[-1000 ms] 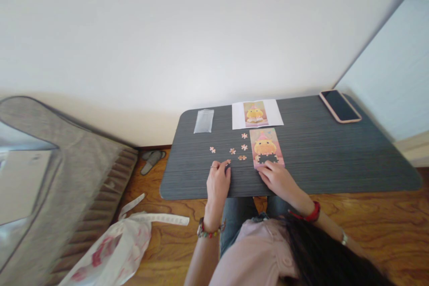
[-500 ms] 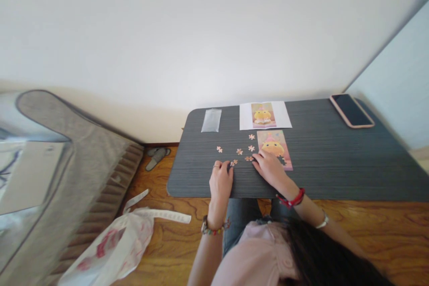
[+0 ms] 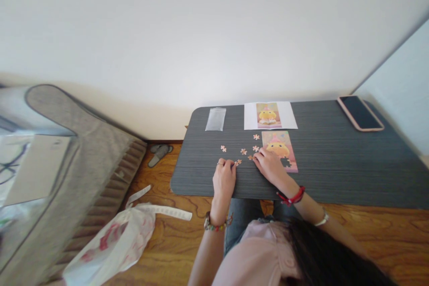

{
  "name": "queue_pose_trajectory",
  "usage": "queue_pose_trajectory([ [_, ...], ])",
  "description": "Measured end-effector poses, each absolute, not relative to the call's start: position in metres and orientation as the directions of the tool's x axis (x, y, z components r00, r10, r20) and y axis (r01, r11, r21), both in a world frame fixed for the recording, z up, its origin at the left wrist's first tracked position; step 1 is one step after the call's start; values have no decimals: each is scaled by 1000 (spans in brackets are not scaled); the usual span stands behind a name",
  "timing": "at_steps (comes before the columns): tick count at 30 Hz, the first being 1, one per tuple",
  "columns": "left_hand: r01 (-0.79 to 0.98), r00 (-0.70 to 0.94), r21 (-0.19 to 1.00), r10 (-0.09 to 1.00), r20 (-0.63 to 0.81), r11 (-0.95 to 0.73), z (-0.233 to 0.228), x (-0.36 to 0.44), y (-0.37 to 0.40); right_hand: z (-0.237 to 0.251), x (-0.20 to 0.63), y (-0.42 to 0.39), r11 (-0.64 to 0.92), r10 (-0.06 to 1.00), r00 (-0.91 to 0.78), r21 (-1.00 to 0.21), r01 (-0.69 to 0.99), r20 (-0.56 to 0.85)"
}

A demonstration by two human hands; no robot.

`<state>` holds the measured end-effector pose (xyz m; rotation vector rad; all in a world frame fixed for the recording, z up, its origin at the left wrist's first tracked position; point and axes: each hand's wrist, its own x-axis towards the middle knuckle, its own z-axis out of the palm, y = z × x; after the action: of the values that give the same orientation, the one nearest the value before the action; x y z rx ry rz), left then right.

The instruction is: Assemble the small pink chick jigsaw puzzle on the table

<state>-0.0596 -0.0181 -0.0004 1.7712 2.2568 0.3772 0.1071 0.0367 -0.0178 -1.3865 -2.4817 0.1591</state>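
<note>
A plain pale wall backs a dark grey table [image 3: 335, 165] that stands on a wooden floor, seen from the head camera looking down over the person's lap. Near the table's front edge the left hand [image 3: 224, 178] rests palm down, its fingertips touching a small loose puzzle piece [image 3: 238, 161]; whether it pinches the piece cannot be told. Just beside it, the right hand [image 3: 270, 166] lies on the lower left corner of the partly built puzzle [image 3: 280, 148], fingers curled close to another loose piece [image 3: 250, 157]; its grip cannot be told either. Three more loose pieces [image 3: 243, 151] lie scattered between the hands and the table's back edge. At the back edge sits a reference picture [image 3: 270, 115] on white paper, touching the puzzle's top, with a clear plastic bag [image 3: 215, 119] to its left. A phone [image 3: 360, 113] lies at the back right corner. On the floor to the left are a white bag [image 3: 117, 241] and a slipper [image 3: 158, 153].
</note>
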Motion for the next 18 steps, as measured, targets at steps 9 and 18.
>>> queue_pose_trajectory([
  [9, 927, -300, 245, 954, 25, 285, 3, -89, 16, -11, 108, 29, 554, 832, -512, -288, 781, 212],
  [18, 954, -203, 223, 979, -4, 199, 3, -101, 27, -6, 121, 14, 554, 832, -482, -366, 748, 275],
])
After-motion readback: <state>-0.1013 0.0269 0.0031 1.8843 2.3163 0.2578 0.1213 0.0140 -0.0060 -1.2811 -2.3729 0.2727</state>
